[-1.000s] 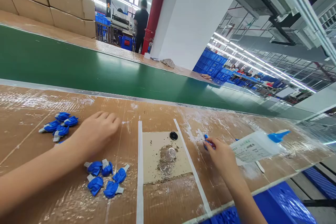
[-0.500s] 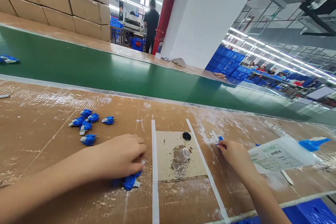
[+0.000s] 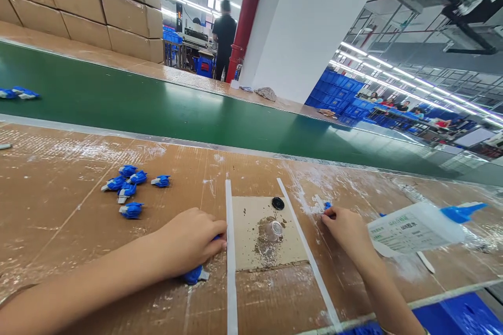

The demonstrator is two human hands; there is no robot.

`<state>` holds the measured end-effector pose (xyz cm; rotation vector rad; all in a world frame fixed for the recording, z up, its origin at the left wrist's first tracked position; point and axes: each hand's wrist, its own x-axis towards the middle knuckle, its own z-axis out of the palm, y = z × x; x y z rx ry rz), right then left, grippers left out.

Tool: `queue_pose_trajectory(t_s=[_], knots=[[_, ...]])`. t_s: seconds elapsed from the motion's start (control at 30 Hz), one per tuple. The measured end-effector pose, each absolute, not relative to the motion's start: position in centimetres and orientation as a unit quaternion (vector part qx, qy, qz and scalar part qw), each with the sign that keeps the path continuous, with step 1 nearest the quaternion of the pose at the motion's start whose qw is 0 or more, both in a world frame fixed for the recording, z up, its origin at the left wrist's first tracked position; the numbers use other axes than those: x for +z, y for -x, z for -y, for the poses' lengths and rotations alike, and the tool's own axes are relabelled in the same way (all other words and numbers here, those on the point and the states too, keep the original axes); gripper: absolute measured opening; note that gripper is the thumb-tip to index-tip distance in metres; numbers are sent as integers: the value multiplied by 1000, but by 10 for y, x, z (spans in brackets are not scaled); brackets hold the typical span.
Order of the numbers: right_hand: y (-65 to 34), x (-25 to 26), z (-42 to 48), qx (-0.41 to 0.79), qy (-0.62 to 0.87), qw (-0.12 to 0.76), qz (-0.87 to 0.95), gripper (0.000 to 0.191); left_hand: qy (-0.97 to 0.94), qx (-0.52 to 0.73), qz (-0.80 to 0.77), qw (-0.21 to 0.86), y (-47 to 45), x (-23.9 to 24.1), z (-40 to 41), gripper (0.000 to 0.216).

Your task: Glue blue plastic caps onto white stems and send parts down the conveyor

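My left hand (image 3: 192, 241) lies closed over a cluster of small blue plastic parts (image 3: 195, 275) on the cardboard-covered bench, right beside a white strip (image 3: 229, 251). My right hand (image 3: 348, 230) pinches one small blue part (image 3: 327, 205) against the bench just right of a second white strip (image 3: 304, 248). Between the strips sits a stained pad (image 3: 267, 241) with a clear little cup (image 3: 274, 229) and a black disc (image 3: 278, 203). A white glue bottle with a blue nozzle (image 3: 422, 225) lies to the right of my right hand.
Several more blue parts (image 3: 129, 188) lie loose at the left. A green conveyor belt (image 3: 176, 110) runs behind the bench, with two blue parts (image 3: 18, 93) on it at far left. Cardboard boxes, a person in black and blue crates stand beyond.
My left hand has slid right with the blue parts, up against the white strip. My right hand has barely shifted. The parts on the belt have drifted right.
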<state>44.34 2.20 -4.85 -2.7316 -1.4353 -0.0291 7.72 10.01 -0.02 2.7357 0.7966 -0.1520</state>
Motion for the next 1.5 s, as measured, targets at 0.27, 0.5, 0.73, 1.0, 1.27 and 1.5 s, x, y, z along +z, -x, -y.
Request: queue_pose_trajectory(t_s=[0.27,0.5,0.73,1.0,1.27,1.5], knots=[[-370,-22,13,61,714,204,667,33,-943,-53,-260,202,-61,18,-111,36],[-336,-18,2,13,565,216,796,29,-966,-42,-188,170,-71,4,-112,27],[-326,-24,11,184,596,403,670,28,-858,45,-269,435,-80,0,-103,23],[-283,-28,21,514,409,644,391,29,-495,172,-227,821,-95,-11,-70,59],[-268,-28,27,458,450,625,444,32,-482,184,-226,826,-94,-8,-67,63],[-255,-33,29,205,533,546,613,38,-473,176,-237,830,-94,-8,-65,58]])
